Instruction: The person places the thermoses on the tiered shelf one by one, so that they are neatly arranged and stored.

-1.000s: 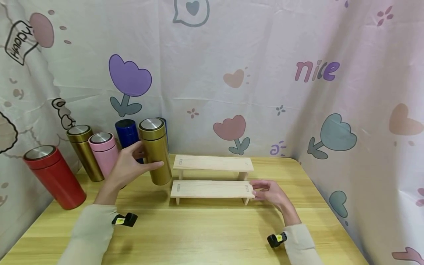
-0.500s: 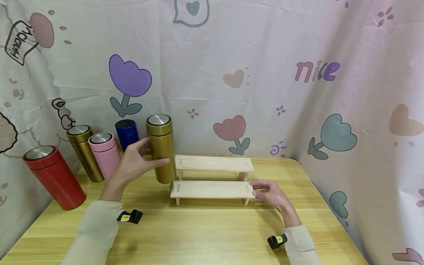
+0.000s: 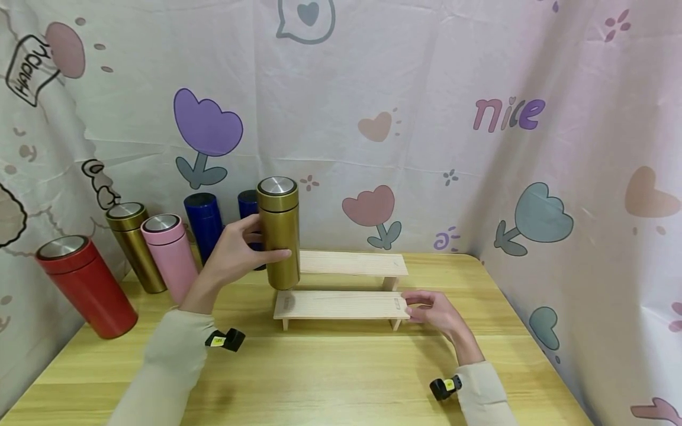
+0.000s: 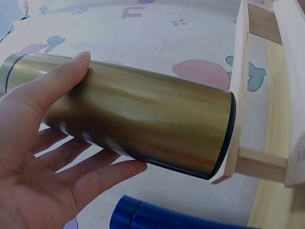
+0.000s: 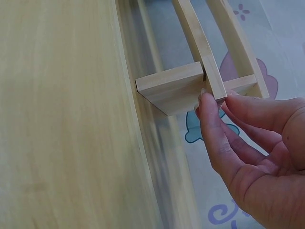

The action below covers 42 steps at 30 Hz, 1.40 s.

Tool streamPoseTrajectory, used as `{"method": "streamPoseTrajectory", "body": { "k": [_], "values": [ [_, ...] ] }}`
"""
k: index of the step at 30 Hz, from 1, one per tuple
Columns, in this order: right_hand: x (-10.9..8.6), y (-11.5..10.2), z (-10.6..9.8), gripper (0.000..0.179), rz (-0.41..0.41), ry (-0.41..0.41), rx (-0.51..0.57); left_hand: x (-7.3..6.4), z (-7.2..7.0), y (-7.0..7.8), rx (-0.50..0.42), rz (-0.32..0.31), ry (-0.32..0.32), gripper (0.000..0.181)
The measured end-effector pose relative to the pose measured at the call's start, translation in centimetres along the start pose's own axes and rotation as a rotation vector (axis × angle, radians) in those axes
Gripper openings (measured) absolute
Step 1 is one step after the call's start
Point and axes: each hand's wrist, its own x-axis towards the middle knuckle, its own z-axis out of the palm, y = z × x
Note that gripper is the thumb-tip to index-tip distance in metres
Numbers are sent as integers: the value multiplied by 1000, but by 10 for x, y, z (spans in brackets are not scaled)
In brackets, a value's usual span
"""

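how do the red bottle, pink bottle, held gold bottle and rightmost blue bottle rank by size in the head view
1. Red bottle, perhaps flattered by nearness to the camera
2. Held gold bottle
3. Pink bottle

Unranked: rightmost blue bottle, mostly hidden, so its size is unsure.

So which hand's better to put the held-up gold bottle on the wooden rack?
Probably the left hand: it grips the gold bottle near the left end of the wooden rack. The right hand pinches the rack's right end, so it looks busy.
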Motion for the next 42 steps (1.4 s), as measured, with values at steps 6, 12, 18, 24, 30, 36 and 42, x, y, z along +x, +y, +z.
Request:
{"method": "streamPoseTrajectory", "body": {
  "k": [6,12,18,24,30,36,42],
  "values": [
    [0,1,-1,47,-9,-4,-1,8,11,6,-26,19,-23,74],
    [1,3,-2,47,-24,-13,5,15,21,12,-60,25,-43,72],
    [2,4,-2,48,-29,-16,8,21,30,16,-87,44,-60,72],
    [1,3,-1,47,-30,-13,1,26,40,20,-102,32,-57,73],
    [-2,1,0,47,-23,0,-3,31,50,20,-102,32,-46,75],
    [-7,4,1,48,-35,14,-1,36,59,21,-128,81,-59,71],
    [-8,10,5,49,-60,31,-8,40,69,23,-138,72,-57,73]
  ]
}}
